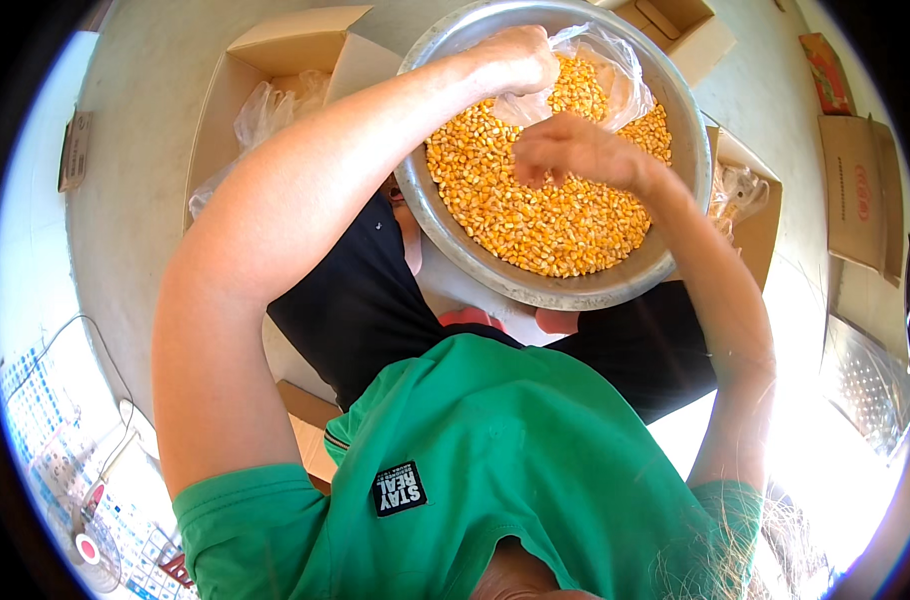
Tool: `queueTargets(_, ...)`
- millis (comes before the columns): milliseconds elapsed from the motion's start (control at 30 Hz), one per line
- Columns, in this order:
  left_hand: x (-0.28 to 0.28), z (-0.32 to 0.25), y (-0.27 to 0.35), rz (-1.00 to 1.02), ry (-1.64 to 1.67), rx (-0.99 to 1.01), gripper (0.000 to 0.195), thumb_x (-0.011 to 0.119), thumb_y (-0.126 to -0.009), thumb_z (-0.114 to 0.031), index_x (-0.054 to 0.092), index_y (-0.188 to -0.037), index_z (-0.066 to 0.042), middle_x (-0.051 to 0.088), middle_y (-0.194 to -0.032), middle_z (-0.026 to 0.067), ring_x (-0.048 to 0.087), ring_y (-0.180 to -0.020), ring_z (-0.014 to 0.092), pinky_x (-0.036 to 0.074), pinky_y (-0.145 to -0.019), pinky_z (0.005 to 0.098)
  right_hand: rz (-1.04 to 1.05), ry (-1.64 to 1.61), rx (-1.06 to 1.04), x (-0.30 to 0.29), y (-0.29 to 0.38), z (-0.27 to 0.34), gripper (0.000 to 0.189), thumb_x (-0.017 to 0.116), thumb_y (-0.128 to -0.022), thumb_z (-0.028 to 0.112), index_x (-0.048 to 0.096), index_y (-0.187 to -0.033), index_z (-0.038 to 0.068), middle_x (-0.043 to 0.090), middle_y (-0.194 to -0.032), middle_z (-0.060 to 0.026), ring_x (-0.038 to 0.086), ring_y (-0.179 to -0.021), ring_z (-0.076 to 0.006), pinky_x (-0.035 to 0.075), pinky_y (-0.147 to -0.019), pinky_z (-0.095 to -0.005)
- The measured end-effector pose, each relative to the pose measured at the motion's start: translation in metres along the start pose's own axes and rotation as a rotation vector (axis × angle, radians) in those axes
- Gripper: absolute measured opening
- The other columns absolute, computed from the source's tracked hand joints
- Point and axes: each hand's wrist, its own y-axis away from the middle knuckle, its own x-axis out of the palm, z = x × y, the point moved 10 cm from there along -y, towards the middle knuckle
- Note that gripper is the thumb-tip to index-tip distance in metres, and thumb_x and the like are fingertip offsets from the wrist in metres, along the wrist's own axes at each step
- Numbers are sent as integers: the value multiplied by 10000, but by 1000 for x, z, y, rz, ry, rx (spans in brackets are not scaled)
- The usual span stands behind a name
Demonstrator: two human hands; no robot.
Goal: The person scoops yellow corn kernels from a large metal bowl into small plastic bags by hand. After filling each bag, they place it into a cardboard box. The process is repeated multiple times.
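A wide metal basin [470, 268] holds a broad heap of yellow corn kernels [552, 232]. At its far side, my left hand [521, 61] is closed on the rim of a clear plastic bag [626, 82]. The bag's mouth gapes, and kernels show inside and through the film. My right hand [575, 150] hangs over the kernels just on the near side of the bag, its fingers bent downward and slightly blurred. Whether any kernels are in its fingers cannot be made out.
Left of the basin, an open cardboard box [290, 52] contains crumpled clear bags [278, 105]. To the right, another box [759, 240] holds a bag with kernels [732, 195]. A further open carton [687, 37] stands behind the basin. My legs [365, 292] flank its near side.
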Motion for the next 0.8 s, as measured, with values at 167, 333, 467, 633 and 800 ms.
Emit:
queueTargets(167, -1, -8, 2, -26, -56, 46, 400, 448, -966, -265, 529, -1238, 17, 656, -1023, 212, 653, -888, 286, 504, -773, 376, -425, 641, -153, 33, -20, -2, 413, 568, -901, 273, 534, -1261, 72, 588, -1185, -221, 566, -1087, -382, 405, -972, -465)
queueTargets(333, -2, -4, 3, -25, -43, 56, 425, 460, -963, -279, 525, -1260, 18, 632, -1120, 249, 635, -994, 334, 488, -856, 391, -441, 789, -201, 61, -33, -2, 507, 582, -879, 257, 452, -1336, 79, 394, -1406, -175, 393, -1285, -376, 327, -1025, -499)
queueTargets(467, -7, -3, 6, -50, -35, 61, 444, 467, -962, -289, 518, -1278, 19, 613, -1166, 261, 625, -1032, 339, 477, -892, 391, -331, 800, -328, 88, -21, 12, 459, 607, -865, 246, 496, -1285, 100, 455, -1318, -149, 416, -1255, -332, 355, -999, -478)
queueTargets(633, -6, -5, 8, -15, -33, 63, 432, 469, -959, -280, 538, -1253, 29, 613, -1164, 263, 626, -1033, 332, 479, -883, 389, -274, 796, -490, 106, 1, 20, 270, 621, -820, 210, 579, -1072, 120, 528, -1063, -87, 508, -1042, -280, 412, -852, -414)
queueTargets(800, -1, -6, 7, 17, -11, 81, 426, 472, -952, -264, 538, -1240, 42, 630, -1113, 258, 635, -995, 323, 481, -840, 393, -183, 800, -402, 104, 17, 10, 150, 617, -845, 195, 570, -946, 95, 514, -956, -108, 527, -937, -283, 440, -783, -399)
